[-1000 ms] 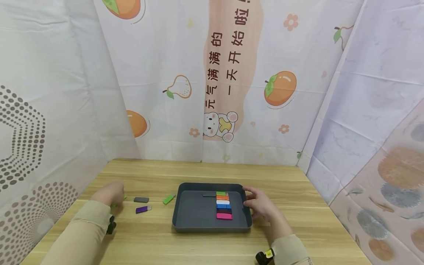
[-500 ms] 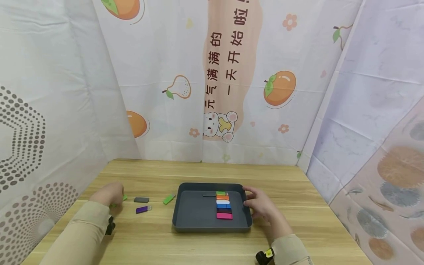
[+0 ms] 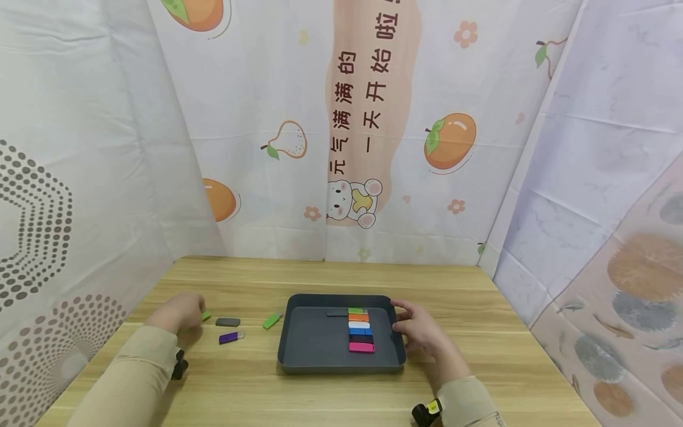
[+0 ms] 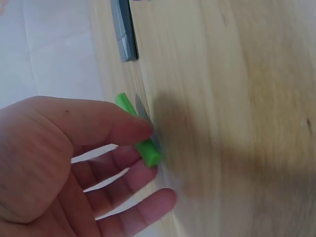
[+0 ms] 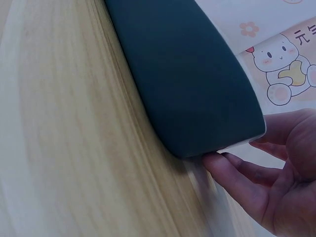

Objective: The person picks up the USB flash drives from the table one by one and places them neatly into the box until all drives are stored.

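My left hand (image 3: 178, 311) pinches a green USB stick (image 4: 150, 152) between thumb and fingers, low over the table at the left. Beside it lie a grey USB stick (image 3: 227, 322) and a purple USB stick (image 3: 229, 337). Another green USB stick (image 3: 271, 321) rests near the left wall of a dark grey tray (image 3: 312, 350). With thumb and fingers at its right rim, my right hand (image 3: 424, 329) holds the tray. Inside it, several USB sticks form a column, among them a pink one (image 3: 361, 347) and a white one (image 3: 359, 325); a dark grey one (image 3: 337, 314) lies left of the column's top.
The wooden table (image 3: 240, 391) ends at a printed curtain (image 3: 256, 207) at the back, with more curtains at both sides. Dark wrist cameras are strapped at both sleeves.
My left hand has shifted slightly to the right with the green USB stick, which now shows nearer the grey one. My right hand and the tray stay in place.
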### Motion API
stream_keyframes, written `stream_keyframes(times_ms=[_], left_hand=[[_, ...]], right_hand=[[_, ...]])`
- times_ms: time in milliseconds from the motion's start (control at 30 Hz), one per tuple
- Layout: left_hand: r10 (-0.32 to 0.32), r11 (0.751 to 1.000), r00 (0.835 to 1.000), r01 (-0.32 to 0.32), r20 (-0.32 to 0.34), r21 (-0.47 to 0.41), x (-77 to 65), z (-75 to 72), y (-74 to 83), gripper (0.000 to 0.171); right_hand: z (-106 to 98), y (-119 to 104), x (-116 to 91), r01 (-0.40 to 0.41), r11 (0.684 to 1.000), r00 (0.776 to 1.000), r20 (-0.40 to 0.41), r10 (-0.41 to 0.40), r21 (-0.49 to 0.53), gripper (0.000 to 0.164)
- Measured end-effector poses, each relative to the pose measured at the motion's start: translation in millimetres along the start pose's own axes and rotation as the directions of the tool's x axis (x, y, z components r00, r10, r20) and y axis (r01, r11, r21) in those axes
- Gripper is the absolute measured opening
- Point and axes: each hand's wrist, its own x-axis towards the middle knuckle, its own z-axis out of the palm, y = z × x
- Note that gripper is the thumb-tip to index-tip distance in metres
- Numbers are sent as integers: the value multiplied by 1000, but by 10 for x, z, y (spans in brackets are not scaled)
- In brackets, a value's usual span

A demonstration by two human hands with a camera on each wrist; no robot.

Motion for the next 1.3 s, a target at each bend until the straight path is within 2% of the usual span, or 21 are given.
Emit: stream_keyframes(times_ms=[233,633,767,1033,1300], left_hand=[[26,999,997,-27,-70,-18,102,23,21,3],[88,995,980,-95,-176,-30,216,57,145,20],[117,991,967,-129,-226,-40,246,68,230,28],[203,971,930,-231,-305,-56,275,82,424,32],[279,949,882,-315,-379,-35,272,67,612,21]], right_hand=[[-1,-9,-7,-5,1000,1000,-4,5,-2,63],[-9,-1,12,4,1000,1000,11,-4,0,64],[-5,1,9,4,1000,1000,8,-4,-7,64],[15,2,4,-6,1000,1000,2,6,-6,63],[3,-4,11,-3,1000,1000,0,3,-9,63]])
